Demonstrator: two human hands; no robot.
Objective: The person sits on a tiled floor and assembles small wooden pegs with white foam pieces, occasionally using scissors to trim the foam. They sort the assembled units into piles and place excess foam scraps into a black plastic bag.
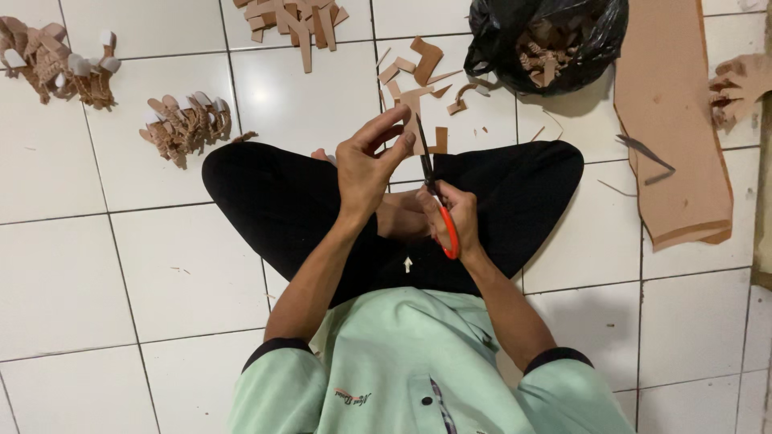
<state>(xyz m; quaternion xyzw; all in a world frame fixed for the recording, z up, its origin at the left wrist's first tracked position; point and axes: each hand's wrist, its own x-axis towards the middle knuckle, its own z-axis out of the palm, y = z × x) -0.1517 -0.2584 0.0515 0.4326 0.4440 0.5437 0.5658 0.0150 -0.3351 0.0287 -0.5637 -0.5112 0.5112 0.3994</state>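
At the far left edge of the white tiled floor point(64, 273), near its top corner, lies a heap of brown cut pieces with white tips point(52, 64). Just to its right, and a little nearer the person, sits a second, smaller heap of the same kind point(186, 124). Further along the top edge rests a loose stack of brown strips point(293, 20).

The person sits cross-legged on the floor in black trousers point(273, 201) and a pale green shirt point(410, 362). The left hand point(366, 165) is raised over the knees, its thumb and fingers curled together on a small brown piece point(414, 120); the piece is mostly hidden by the fingers, so its shape is hard to make out. Touching that piece from the right are the dark blades of the scissors point(430, 189), which slant down to an orange handle. The right hand point(450, 221) is closed around that handle, fingers through the loops; whether the blades are parted cannot be told.

Beyond the hands, brown offcuts point(422, 68) are scattered on the tiles. To their right, at the top edge, stands an open black plastic bag point(498, 32) with brown scraps inside. Right of the bag lies a long brown sheet point(671, 120), with thin dark slivers on its left margin. At the right edge another brown cut shape point(744, 84) shows in part.
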